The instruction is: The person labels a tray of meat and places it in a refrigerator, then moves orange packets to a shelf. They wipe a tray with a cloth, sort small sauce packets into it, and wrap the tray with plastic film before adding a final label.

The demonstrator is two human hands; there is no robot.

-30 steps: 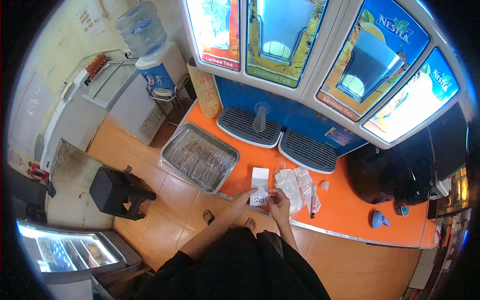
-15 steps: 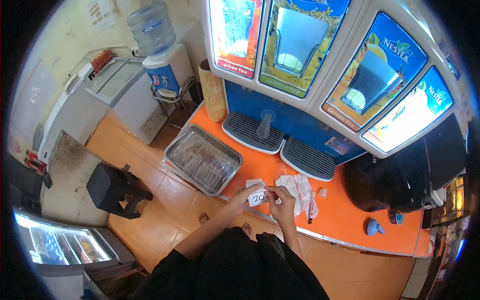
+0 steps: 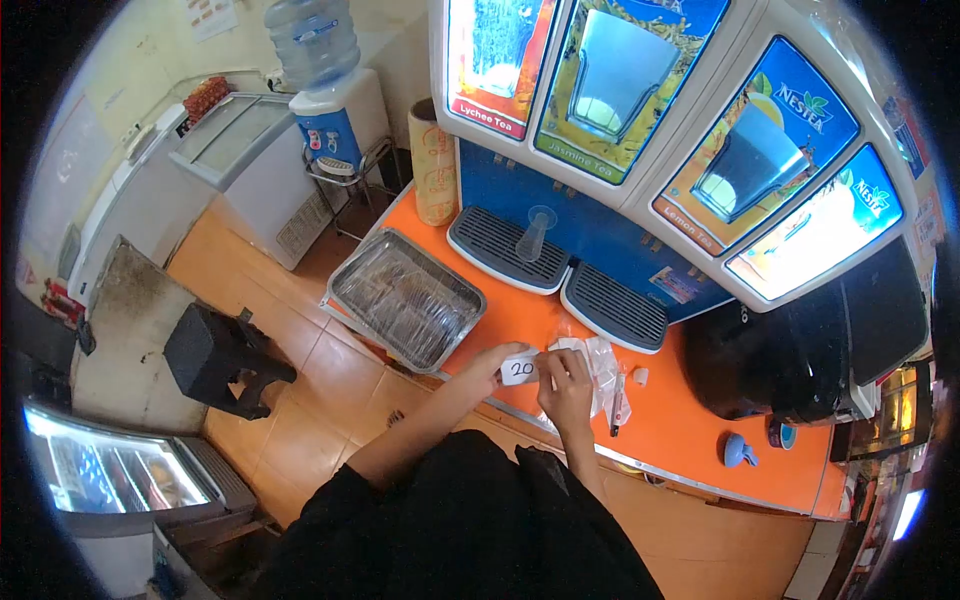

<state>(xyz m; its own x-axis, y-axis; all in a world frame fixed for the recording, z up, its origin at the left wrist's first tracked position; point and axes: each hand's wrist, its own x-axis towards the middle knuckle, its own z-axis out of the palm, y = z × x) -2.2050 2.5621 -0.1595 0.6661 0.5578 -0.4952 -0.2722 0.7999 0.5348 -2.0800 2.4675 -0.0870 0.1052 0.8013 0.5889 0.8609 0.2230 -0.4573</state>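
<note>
A small white card point(image 3: 517, 370) with a handwritten "20" is held up over the front edge of the orange counter. My left hand point(image 3: 487, 369) is closed on its left side. My right hand point(image 3: 567, 388) pinches the card's right edge, and its fingers hide that part. Just beyond the right hand lie clear plastic bags point(image 3: 604, 362) with white pieces in them. A marker pen point(image 3: 617, 408) rests at their right side, with a small white block point(image 3: 640, 376) beside it.
A metal tray point(image 3: 405, 300) covered in plastic wrap stands left on the counter. Behind are drip trays point(image 3: 510, 248) of a drinks dispenser and a clear funnel-like piece point(image 3: 536, 235). A black pot point(image 3: 735, 365), blue object point(image 3: 739, 451) and tape roll point(image 3: 785, 434) sit right.
The view has shifted slightly. Both hands are a little farther up in the picture, still on the card, and my right hand's fingers have moved along its edge.
</note>
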